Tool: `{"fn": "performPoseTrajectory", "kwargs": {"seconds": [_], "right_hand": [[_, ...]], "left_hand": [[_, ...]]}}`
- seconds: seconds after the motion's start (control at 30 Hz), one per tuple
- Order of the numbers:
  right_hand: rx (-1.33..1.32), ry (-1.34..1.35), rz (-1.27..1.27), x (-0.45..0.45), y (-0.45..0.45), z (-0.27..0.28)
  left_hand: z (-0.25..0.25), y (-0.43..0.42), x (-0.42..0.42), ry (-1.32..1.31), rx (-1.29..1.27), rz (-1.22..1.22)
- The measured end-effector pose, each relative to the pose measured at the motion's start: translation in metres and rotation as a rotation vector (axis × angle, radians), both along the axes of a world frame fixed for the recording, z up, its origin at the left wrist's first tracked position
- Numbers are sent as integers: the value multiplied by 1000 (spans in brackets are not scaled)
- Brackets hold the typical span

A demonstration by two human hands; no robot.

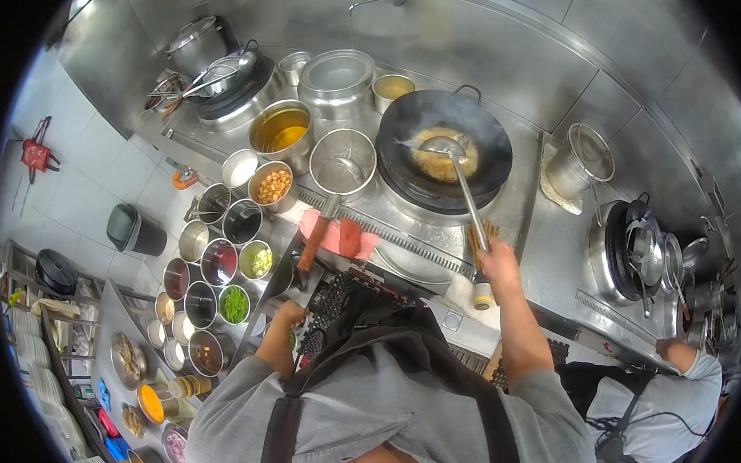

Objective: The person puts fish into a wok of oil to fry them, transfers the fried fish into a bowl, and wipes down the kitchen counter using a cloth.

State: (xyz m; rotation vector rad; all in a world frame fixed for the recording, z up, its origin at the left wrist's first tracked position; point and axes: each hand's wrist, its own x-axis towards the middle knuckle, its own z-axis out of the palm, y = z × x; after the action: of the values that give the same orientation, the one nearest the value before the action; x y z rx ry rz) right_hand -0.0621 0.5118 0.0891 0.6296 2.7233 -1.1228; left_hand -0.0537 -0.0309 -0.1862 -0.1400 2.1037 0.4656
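My right hand [500,265] is closed around the long handle of a ladle [468,190]. The ladle's bowl rests in a steaming black wok [395,118], amid bubbling brownish liquid [438,164]. Pale pieces that look like fish poke out beside the bowl. Low by the counter's front edge, my left hand [288,316] has its fingers curled; anything inside them is hidden. Ahead of it a strainer [343,161] with a wooden handle [313,244] lies near a pink cloth [354,239]. Close below my right hand is a small yellow-labelled bottle [482,297].
Left of the wok stand a pot of yellow oil [283,130] and a large lidded pot [337,75]. Several seasoning containers, one with chopped greens [235,305], fill the left side. Another person [650,404] works at the right, near a second wok [623,248]. A bin [138,230] stands on the floor.
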Motion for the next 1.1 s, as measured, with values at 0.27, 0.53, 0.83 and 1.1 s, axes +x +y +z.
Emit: {"fn": "performPoseTrajectory", "kwargs": {"seconds": [0.27, 0.53, 0.83, 1.1], "right_hand": [[203, 155, 82, -44, -7, -41], [270, 48, 55, -69, -24, -26], [359, 99, 64, -86, -15, -7], [284, 142, -86, -89, 6, 6]], "left_hand": [[-62, -68, 56, 37, 49, 270], [-42, -66, 51, -75, 51, 374], [-13, -59, 9, 15, 47, 370], [-11, -43, 17, -46, 33, 203]]}}
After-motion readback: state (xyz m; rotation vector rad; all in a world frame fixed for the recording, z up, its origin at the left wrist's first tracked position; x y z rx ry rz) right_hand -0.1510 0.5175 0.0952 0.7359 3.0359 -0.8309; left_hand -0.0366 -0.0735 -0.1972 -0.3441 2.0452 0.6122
